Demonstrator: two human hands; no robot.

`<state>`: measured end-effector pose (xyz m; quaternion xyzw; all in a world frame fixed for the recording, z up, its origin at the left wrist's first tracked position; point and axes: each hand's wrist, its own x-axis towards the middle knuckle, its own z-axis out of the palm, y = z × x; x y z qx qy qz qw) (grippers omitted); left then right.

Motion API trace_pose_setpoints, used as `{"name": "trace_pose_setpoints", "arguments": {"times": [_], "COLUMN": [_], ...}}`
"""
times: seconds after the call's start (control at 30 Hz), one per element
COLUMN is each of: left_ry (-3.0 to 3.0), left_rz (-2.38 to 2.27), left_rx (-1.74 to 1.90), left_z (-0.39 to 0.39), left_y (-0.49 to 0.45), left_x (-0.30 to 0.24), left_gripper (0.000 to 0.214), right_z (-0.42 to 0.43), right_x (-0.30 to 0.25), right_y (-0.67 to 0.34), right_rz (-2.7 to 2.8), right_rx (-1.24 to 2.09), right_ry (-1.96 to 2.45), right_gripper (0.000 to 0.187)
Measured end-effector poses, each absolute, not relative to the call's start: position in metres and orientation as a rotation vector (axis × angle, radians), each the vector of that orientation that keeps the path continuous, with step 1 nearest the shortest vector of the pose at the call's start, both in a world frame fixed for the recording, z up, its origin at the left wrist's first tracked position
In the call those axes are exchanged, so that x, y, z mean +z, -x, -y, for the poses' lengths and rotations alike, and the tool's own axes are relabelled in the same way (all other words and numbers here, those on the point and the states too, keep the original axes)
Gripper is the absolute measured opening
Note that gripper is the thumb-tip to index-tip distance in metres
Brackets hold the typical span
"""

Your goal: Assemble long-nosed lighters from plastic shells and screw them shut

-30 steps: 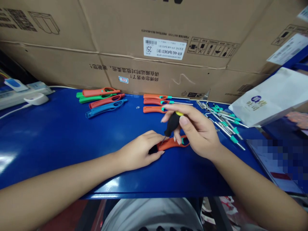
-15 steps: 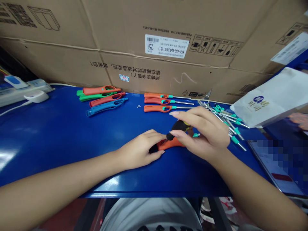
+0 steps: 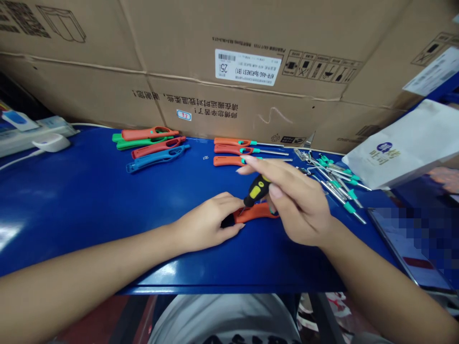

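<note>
An orange lighter handle (image 3: 255,212) lies on the blue table (image 3: 89,200) in front of me. My left hand (image 3: 210,222) pinches its left end and holds it down. My right hand (image 3: 294,198) grips a small screwdriver (image 3: 255,189) with a black and yellow handle, tilted, its tip set on the orange handle near my left fingers. Part of the orange handle is hidden under my right fingers.
Three orange lighters with metal tubes (image 3: 236,150) lie in a row behind my hands. Orange, green, red and blue handle shells (image 3: 152,145) lie at the back left. Several metal tubes with teal ends (image 3: 333,179) are heaped at the right beside a white bag (image 3: 401,148). Cardboard boxes (image 3: 229,62) wall the back.
My right hand has turned the screwdriver: its handle lay low half a second ago and now stands tilted with the yellow part showing. My left hand has stayed put.
</note>
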<state>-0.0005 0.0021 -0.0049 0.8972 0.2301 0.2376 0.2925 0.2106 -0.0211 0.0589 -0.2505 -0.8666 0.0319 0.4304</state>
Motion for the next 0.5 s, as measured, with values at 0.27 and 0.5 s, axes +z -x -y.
{"name": "trace_pose_setpoints", "arguments": {"times": [0.27, 0.5], "left_ry": [-2.36, -2.376], "left_rz": [-0.621, -0.607], "left_rx": [0.643, 0.639], "left_z": [-0.0017, -0.0021], "left_y": [0.0003, 0.0002], "left_x": [-0.0045, -0.0042], "left_gripper": [0.031, 0.018], "right_z": [0.021, 0.0228], "right_x": [0.0548, 0.0519], "right_y": [-0.2129, -0.2049], "right_rz": [2.118, 2.03], "right_rx": [-0.278, -0.034], "right_ry": [0.548, 0.569], "right_gripper": [0.028, 0.029]}}
